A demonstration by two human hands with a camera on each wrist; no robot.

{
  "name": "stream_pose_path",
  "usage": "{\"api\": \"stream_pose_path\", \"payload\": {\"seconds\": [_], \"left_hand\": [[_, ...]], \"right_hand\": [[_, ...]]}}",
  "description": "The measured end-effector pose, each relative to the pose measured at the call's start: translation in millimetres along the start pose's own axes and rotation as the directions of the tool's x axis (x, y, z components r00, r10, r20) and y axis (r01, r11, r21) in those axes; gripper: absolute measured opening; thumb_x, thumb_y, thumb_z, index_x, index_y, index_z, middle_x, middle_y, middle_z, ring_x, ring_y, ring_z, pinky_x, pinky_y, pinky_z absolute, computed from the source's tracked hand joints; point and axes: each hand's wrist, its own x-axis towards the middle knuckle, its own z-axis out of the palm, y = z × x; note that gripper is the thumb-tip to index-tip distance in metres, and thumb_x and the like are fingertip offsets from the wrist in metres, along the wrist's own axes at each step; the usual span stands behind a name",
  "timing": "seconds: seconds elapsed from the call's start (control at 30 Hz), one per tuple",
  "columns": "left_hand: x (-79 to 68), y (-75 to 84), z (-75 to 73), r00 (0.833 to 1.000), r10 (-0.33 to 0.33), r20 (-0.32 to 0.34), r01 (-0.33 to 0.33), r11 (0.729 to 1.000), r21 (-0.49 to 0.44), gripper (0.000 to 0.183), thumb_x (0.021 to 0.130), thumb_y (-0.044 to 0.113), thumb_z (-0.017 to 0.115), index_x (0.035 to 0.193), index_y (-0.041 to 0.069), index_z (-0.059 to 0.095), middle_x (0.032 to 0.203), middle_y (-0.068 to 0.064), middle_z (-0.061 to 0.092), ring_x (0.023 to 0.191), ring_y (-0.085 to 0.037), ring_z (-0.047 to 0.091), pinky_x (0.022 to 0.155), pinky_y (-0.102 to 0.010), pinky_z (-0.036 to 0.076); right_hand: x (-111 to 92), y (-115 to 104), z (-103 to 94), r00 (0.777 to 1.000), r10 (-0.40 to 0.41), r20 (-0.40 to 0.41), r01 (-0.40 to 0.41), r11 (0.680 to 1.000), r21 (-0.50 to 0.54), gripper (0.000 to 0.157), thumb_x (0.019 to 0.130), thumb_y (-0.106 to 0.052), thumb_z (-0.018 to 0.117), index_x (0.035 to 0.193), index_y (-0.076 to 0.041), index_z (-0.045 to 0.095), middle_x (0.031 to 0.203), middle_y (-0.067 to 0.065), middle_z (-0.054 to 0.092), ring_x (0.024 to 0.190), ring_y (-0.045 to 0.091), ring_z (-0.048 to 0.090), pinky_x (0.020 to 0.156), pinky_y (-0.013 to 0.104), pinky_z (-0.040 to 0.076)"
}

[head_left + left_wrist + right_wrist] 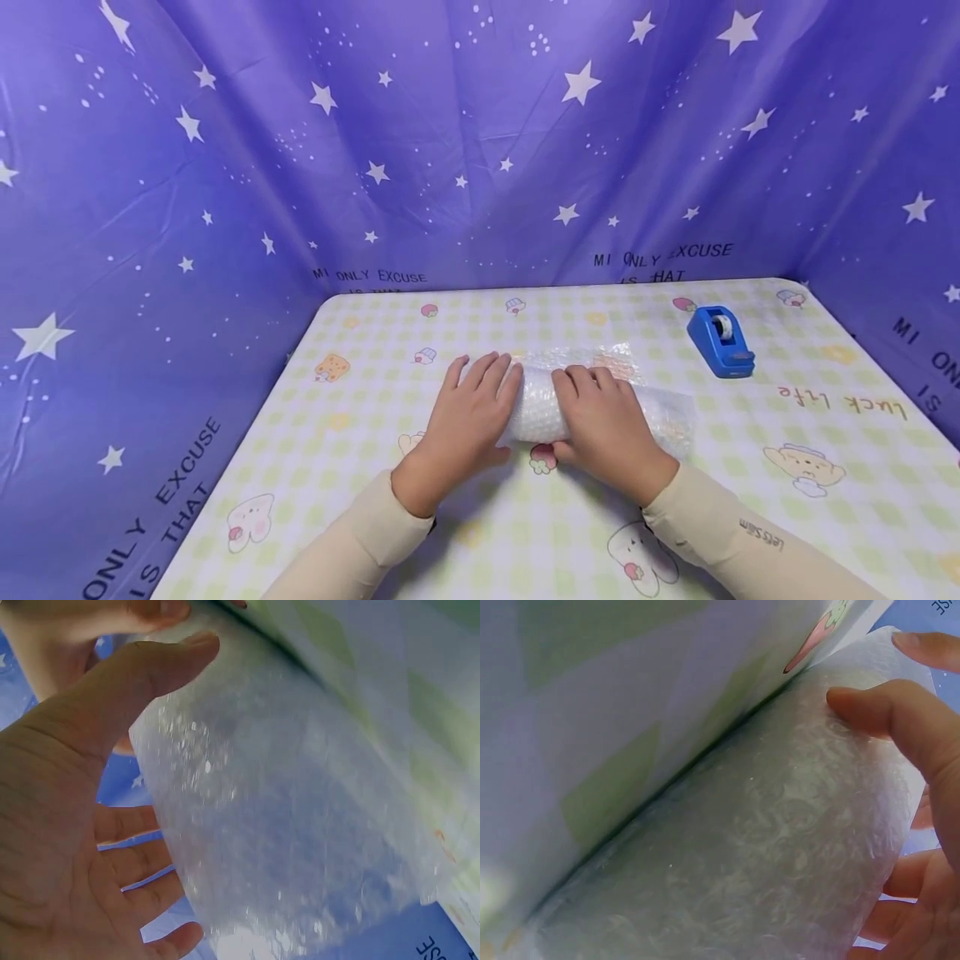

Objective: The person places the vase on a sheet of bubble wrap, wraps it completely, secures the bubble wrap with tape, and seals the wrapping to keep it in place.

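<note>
A roll of clear bubble wrap (542, 408) lies crosswise on the table, with a loose flat part of the wrap (626, 364) spread behind it. My left hand (472, 408) holds the roll's left end, fingers over the top and thumb on the near side. Toward the middle and right, my right hand (611, 425) grips the same roll, its fingers bent over the far side. In the left wrist view the bubble wrap (262, 810) runs between thumb and fingers. The right wrist view has the thumb (862, 705) pressed on the wrap. Whatever is inside the roll is hidden.
A blue tape dispenser (720, 342) with a tape roll stands at the back right of the table. A checked cloth with cartoon prints (360, 450) covers the tabletop (300, 500). Purple star-patterned curtains (465, 125) hang around the back and sides.
</note>
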Motion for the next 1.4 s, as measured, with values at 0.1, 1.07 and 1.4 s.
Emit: {"api": "stream_pose_path", "payload": {"seconds": [0.1, 1.07, 1.4], "left_hand": [[1.1, 5.9, 2.9, 0.999, 0.020, -0.027, -0.019, 1.000, 0.023, 0.117, 0.054, 0.061, 0.095, 0.148, 0.011, 0.047, 0.152, -0.007, 0.052, 0.142, -0.027, 0.047, 0.115, -0.053, 0.037], [29.4, 8.1, 9.4, 0.991, 0.082, -0.108, -0.077, 0.996, 0.052, 0.072, 0.055, 0.039, 0.093, 0.112, 0.013, 0.059, 0.106, 0.002, 0.063, 0.097, -0.019, 0.064, 0.089, -0.039, 0.045], [37.3, 2.5, 11.7, 0.995, 0.095, -0.019, -0.095, 0.995, -0.029, 0.080, 0.052, 0.044, 0.095, 0.116, 0.014, 0.058, 0.106, 0.003, 0.063, 0.096, -0.019, 0.064, 0.090, -0.039, 0.045]], "right_hand": [[0, 0, 0.2, 1.000, -0.003, 0.006, 0.003, 1.000, 0.004, 0.092, 0.060, -0.048, 0.089, 0.132, 0.000, 0.059, 0.120, 0.016, 0.065, 0.103, 0.039, 0.061, 0.080, 0.057, 0.053], [10, 12, -4.0, 0.998, -0.059, 0.019, 0.059, 0.998, 0.015, 0.096, 0.058, -0.055, 0.092, 0.130, 0.000, 0.059, 0.115, 0.016, 0.064, 0.094, 0.036, 0.062, 0.072, 0.052, 0.055], [9, 15, -3.2, 0.996, -0.057, 0.062, 0.055, 0.998, 0.035, 0.106, 0.056, -0.049, 0.096, 0.138, 0.004, 0.053, 0.122, 0.019, 0.062, 0.099, 0.036, 0.063, 0.080, 0.052, 0.055]]}}
